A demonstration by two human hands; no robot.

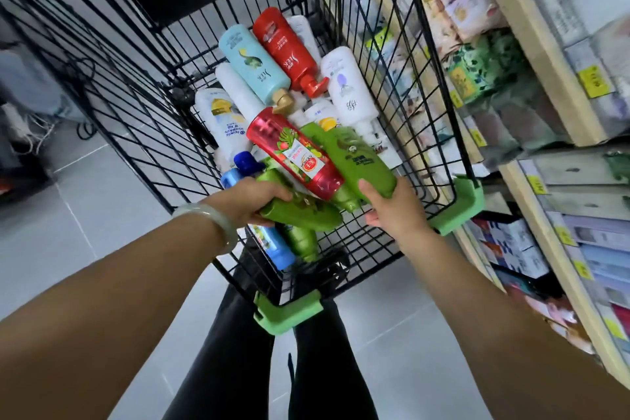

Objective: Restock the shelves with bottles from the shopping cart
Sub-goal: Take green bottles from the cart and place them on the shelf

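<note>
Head view, looking down: the shelves (535, 44) run along the right side and are seen to carry boxes and wrapped packs. They are blurred, and no bottle can be made out on them. The shopping cart (341, 249), of black wire with green corner guards (288, 312), stands just beside them, and a pile of bottles is still held in it.

At the far end a light blue pump bottle (252, 65), a red pump bottle (286, 48) and a white bottle (344, 85) are laid side by side. A white shampoo bottle (221, 119) lies to the left, and a blue bottle (272, 245) lies at the near end.

Over the near end of the pile, a green bottle (303, 215) is gripped by the left hand (252, 201), on whose wrist a pale bangle (208, 218) is worn. A second green bottle (354, 157) is gripped by its lower end in the right hand (395, 211). A translucent red bottle (293, 153) is laid across the two, and whether it is held by either hand cannot be told.

The task is judged to be at an early or middle stage: bottles are being gathered from the cart, none of those in hand has been placed, and most of the load is left to be shelved.
</note>
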